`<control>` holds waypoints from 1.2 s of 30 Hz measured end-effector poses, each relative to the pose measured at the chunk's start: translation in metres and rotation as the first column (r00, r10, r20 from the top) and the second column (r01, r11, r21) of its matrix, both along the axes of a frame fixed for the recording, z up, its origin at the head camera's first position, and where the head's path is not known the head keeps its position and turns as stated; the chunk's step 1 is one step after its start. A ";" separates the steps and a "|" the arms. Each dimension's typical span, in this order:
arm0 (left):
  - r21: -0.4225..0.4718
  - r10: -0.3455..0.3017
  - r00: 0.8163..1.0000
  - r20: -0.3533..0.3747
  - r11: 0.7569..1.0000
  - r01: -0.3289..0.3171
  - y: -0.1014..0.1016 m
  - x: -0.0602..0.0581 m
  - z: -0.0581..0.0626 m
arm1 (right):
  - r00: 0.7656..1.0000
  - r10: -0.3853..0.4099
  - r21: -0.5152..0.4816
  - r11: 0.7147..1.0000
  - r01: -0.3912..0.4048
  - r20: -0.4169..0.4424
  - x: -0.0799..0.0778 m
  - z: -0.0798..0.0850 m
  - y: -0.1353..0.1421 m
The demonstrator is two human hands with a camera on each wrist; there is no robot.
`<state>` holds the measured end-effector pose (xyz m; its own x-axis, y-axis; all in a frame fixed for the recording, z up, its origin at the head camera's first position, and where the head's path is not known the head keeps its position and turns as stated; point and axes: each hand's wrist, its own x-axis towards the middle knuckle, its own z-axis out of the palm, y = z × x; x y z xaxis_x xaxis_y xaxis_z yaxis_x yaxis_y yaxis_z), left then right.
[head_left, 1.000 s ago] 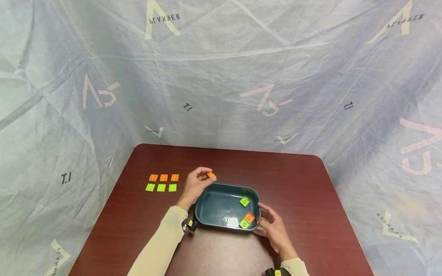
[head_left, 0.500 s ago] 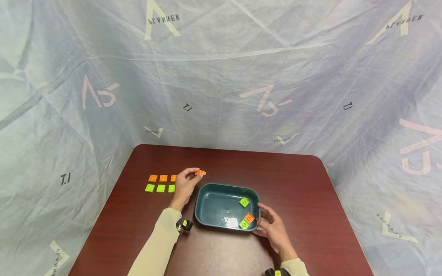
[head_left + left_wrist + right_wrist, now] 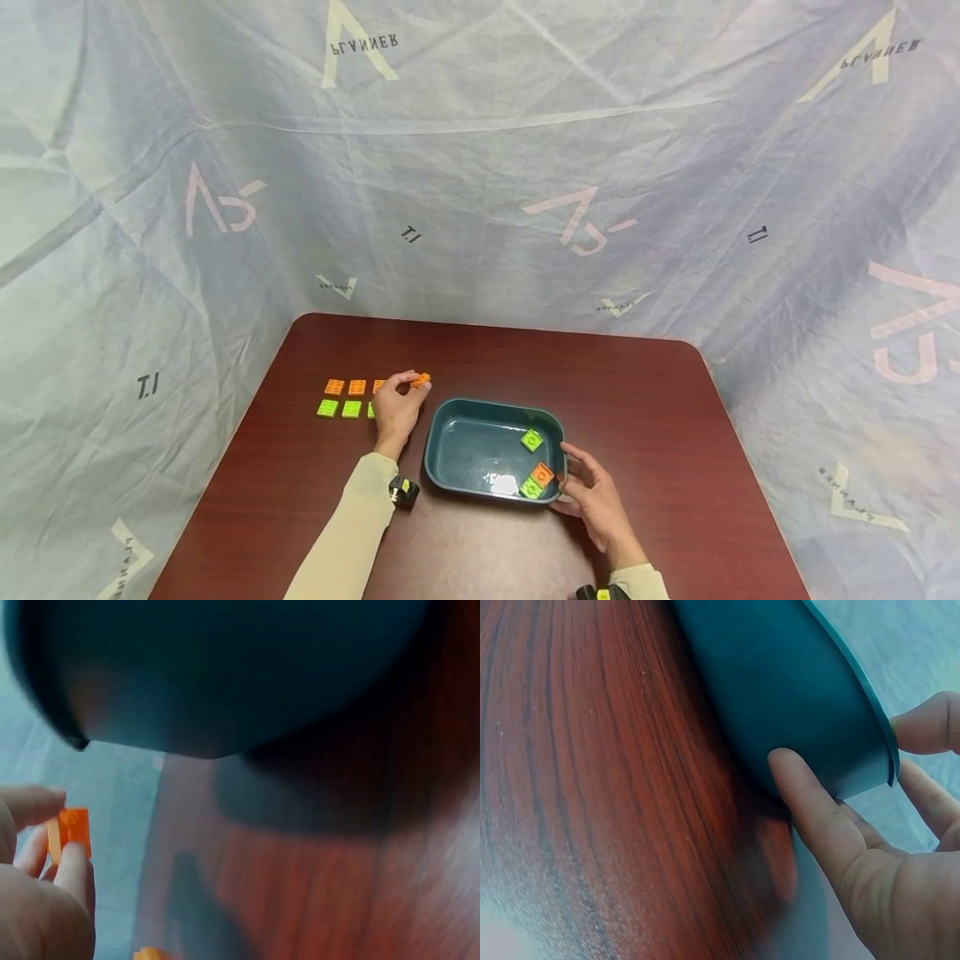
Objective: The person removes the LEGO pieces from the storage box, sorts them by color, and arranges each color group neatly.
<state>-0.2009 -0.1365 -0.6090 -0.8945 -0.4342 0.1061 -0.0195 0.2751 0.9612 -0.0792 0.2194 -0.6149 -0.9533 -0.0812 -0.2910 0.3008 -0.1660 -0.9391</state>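
Note:
My left hand [image 3: 397, 408] pinches an orange toy brick [image 3: 420, 380] between thumb and fingertips, above the table left of the dark teal tray [image 3: 450, 487]. In the left wrist view the orange brick [image 3: 73, 829] shows between the fingertips. My right hand [image 3: 600, 504] rests at the tray's right end, its fingers spread and lightly bent. In the right wrist view one fingertip touches the tray's outer wall [image 3: 780, 682] and another lies at the rim. Inside the tray are two green bricks [image 3: 532, 440] and one orange brick [image 3: 542, 474].
Left of my left hand lie a row of orange bricks [image 3: 357, 387] and a row of green bricks [image 3: 351, 409], studs up. The hand partly covers the rightmost ones. The dark red table [image 3: 637, 383] ends at a printed grey cloth [image 3: 480, 208] behind and at both sides.
My left hand has moved left with the orange brick, from over the tray's far left corner to beside the brick rows. The right hand and the tray have stayed put.

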 end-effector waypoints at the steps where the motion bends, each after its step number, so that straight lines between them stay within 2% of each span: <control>1: 0.001 0.030 0.999 0.013 1.000 -0.030 0.001 0.000 -0.002 | 1.000 0.000 -0.001 1.000 0.000 -0.001 0.000 0.000 0.000; 6: 0.029 0.119 0.990 0.077 0.992 -0.122 0.003 -0.002 -0.009 | 1.000 -0.006 -0.002 1.000 0.006 0.000 0.000 -0.001 0.000; 13: 0.062 0.140 0.983 0.115 0.987 -0.148 0.003 -0.009 -0.018 | 1.000 -0.015 0.000 1.000 0.015 0.003 0.000 -0.002 0.001; 22: -0.036 0.198 0.971 0.131 0.980 -0.195 0.007 -0.012 -0.025 | 1.000 -0.005 0.003 1.000 0.005 0.005 -0.001 -0.002 0.000; 27: -0.070 0.209 0.965 0.156 0.977 -0.201 0.010 -0.013 -0.029 | 1.000 -0.004 -0.001 1.000 0.004 0.010 -0.001 -0.002 0.000; 36: -0.127 0.240 0.959 0.149 0.967 -0.222 0.011 -0.017 -0.033 | 1.000 -0.013 0.002 1.000 0.013 -0.001 -0.001 -0.002 0.000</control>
